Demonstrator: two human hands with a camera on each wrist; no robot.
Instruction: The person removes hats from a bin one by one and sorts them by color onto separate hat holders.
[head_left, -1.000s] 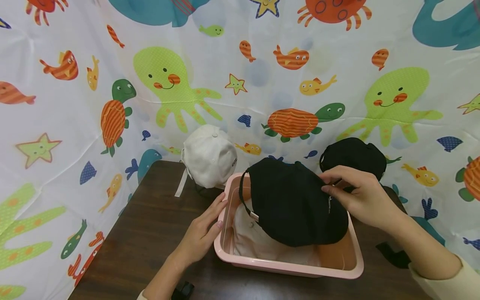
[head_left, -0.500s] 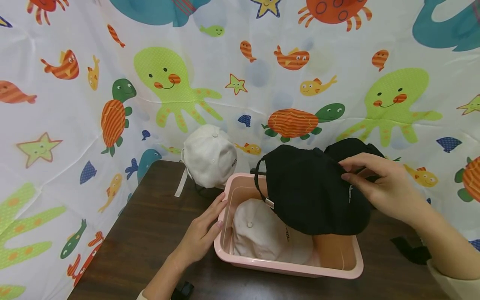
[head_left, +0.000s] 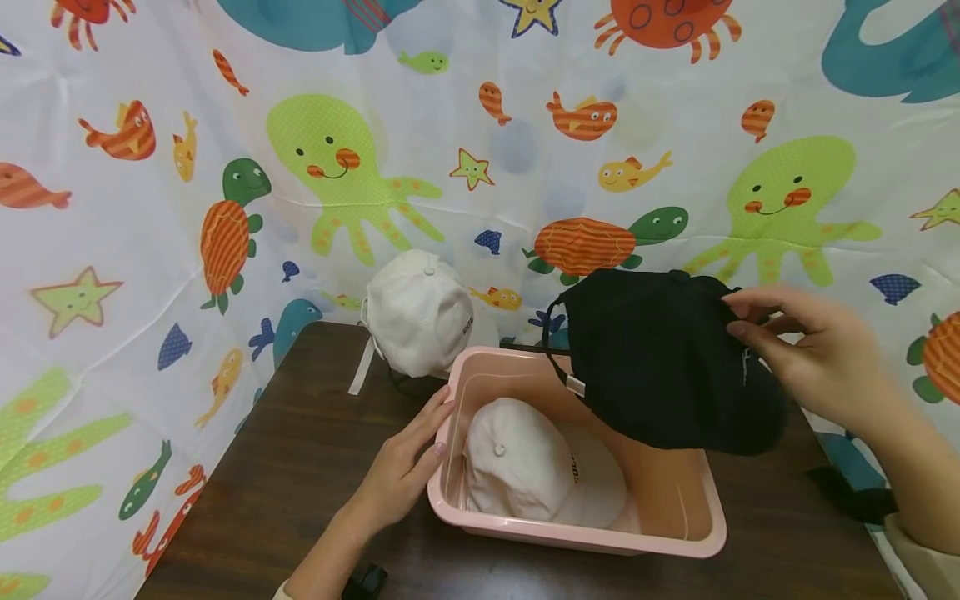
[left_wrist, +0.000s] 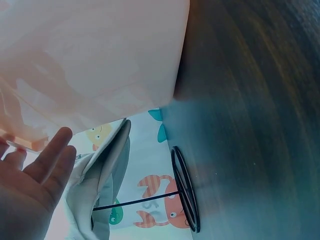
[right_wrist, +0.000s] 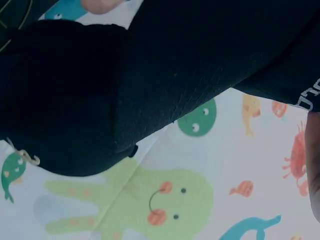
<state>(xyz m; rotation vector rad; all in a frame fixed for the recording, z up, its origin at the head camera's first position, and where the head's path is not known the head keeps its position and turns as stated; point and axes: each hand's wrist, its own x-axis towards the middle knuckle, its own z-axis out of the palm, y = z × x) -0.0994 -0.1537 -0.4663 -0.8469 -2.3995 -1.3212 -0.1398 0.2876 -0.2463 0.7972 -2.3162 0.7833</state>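
Observation:
Pinched between the thumb and fingers of my right hand (head_left: 817,350), a black cap (head_left: 667,367) hangs over the right back part of a pink basin (head_left: 577,533). Its strap with a metal buckle points left. The right wrist view shows this cap's dark cloth (right_wrist: 200,55) close up. Inside the basin, at the left, lies a white cap (head_left: 517,458) with dark lettering. My left hand (head_left: 401,462) rests on the basin's left rim with its fingers fairly straight. In the left wrist view, those fingertips touch the basin's side (left_wrist: 110,60).
Another white cap (head_left: 420,312) sits back left on a stand with a black wire base (left_wrist: 186,190). A second black cap (right_wrist: 60,100) stands behind the held one, mostly hidden in the head view. A sea-animal curtain (head_left: 450,108) closes off the dark wooden table (head_left: 300,467).
My right hand has lifted the black cap up and to the right, uncovering the white cap in the basin and covering the black cap behind. My left hand has stayed on the rim.

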